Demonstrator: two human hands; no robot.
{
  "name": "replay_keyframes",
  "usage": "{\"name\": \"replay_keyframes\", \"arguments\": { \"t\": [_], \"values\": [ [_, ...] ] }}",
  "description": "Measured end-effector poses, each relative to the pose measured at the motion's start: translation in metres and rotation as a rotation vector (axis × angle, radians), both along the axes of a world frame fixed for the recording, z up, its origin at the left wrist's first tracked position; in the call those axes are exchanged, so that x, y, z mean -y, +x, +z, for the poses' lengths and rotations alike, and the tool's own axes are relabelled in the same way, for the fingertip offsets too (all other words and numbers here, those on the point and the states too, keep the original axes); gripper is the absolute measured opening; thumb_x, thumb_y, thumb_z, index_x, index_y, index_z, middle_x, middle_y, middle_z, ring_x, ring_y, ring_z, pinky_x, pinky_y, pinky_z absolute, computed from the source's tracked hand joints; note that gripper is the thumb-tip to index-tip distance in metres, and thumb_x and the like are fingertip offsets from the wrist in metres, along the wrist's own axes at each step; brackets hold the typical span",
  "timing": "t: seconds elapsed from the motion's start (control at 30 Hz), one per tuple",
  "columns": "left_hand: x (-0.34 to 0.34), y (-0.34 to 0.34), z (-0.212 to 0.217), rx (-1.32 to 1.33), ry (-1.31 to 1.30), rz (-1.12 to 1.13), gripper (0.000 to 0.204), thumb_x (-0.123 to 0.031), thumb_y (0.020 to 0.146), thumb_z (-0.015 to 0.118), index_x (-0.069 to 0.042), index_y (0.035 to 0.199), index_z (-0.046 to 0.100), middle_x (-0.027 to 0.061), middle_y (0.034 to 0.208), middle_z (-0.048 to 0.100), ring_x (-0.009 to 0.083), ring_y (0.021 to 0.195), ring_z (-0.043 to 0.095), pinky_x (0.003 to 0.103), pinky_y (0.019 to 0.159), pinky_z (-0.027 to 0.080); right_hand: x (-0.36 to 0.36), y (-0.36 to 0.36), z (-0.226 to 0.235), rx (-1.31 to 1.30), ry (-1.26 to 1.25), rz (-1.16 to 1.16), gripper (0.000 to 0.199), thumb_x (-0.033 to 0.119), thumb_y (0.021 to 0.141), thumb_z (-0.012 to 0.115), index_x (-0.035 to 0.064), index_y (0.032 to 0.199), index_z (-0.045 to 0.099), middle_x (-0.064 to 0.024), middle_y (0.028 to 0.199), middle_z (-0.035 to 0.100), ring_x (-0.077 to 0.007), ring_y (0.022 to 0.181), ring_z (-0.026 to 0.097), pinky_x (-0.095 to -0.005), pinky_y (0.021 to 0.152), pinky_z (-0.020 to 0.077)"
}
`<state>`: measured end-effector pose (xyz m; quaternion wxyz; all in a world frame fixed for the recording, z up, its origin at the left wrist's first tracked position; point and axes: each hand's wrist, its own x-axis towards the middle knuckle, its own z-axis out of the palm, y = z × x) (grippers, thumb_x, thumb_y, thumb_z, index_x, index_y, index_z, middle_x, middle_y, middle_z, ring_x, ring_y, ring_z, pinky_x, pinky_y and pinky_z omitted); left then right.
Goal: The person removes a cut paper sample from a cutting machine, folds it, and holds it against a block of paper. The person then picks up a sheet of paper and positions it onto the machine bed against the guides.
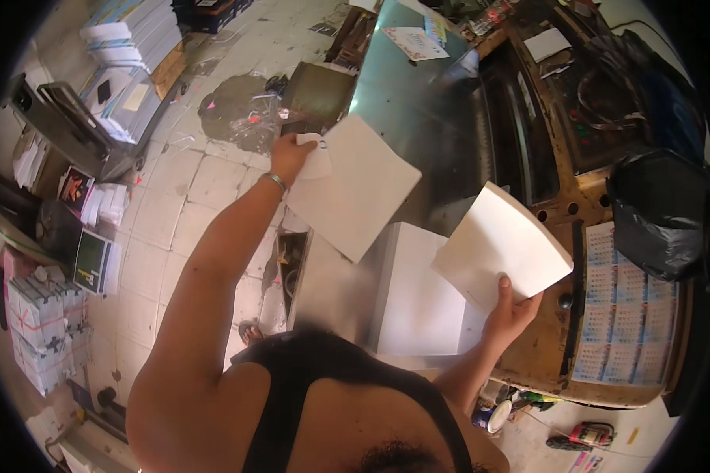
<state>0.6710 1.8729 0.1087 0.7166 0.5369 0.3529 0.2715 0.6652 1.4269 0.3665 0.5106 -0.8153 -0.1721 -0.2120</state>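
Observation:
My left hand, a bracelet at its wrist, is stretched out over the left edge of the metal table. Its thumb and fingers are closed on a small white piece of paper. Behind that piece is a larger cream paper sheet, tilted over the table; whether the two are joined I cannot tell. On the right, my right hand grips a stack of cream paper by its near edge, thumb on top. Between my arms a white paper stack lies on the metal table, close to my body.
A worn machine frame borders the table's right side, with a black plastic bag and printed sheets on it. Printed cards lie at the far end. Paper stacks and tied bundles stand at the left.

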Motion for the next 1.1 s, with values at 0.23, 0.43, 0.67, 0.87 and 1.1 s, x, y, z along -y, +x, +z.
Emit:
{"name": "replay_keyframes", "arguments": {
  "t": [0.23,0.43,0.67,0.87,1.1],
  "values": [
    [0.002,0.064,-0.011,-0.039,0.038,0.089,0.032,-0.016,0.083,0.086,0.003,0.107,0.078,0.0149,0.101,0.08,0.0237,0.087,0.078,0.037,0.079,0.061,0.014,-0.004,-0.013,-0.038,0.094,-0.033,0.053,0.0,0.098,0.074,-0.0075,0.145,0.053,-0.0161,0.13,0.068,-0.0205,0.115,0.064,-0.034,0.102,0.05],
    [0.038,0.08,0.005,-0.197,0.212,-0.063,0.036,-0.022,0.08,0.088,0.002,0.104,0.079,0.0161,0.1,0.081,0.0274,0.087,0.078,0.041,0.08,0.06,0.005,0.006,-0.02,-0.09,0.088,0.02,0.05,0.001,0.097,0.075,-0.007,0.142,0.055,-0.0151,0.127,0.069,-0.0201,0.113,0.065,-0.0338,0.102,0.0493],
    [0.061,0.029,0.079,0.174,0.217,-0.051,0.032,-0.022,0.095,0.08,0.004,0.113,0.076,0.0114,0.098,0.081,0.0169,0.088,0.076,0.032,0.077,0.059,-0.011,-0.004,-0.028,-0.141,0.156,0.016,0.055,0.003,0.096,0.076,-0.0067,0.145,0.053,-0.0155,0.128,0.07,-0.0203,0.115,0.065,-0.0344,0.103,0.0491],
    [0.117,-0.103,0.163,0.238,0.108,-0.235,0.028,-0.016,0.103,0.073,0.003,0.124,0.075,0.0079,0.103,0.08,0.009,0.087,0.073,0.025,0.077,0.058,-0.047,-0.035,-0.032,-0.297,0.313,0.331,0.062,0.006,0.094,0.079,-0.0057,0.148,0.049,-0.0164,0.132,0.069,-0.0212,0.12,0.066,-0.0358,0.106,0.0497],
    [0.16,-0.232,0.202,0.409,0.01,-0.352,0.035,-0.014,0.108,0.066,0.003,0.139,0.069,0.0089,0.119,0.078,0.0103,0.102,0.072,0.027,0.087,0.059,-0.082,-0.075,-0.036,-0.491,0.413,0.644,0.058,0.004,0.095,0.075,-0.004,0.146,0.049,-0.0151,0.137,0.067,-0.0227,0.125,0.065,-0.0389,0.111,0.0492]
  ]
}}
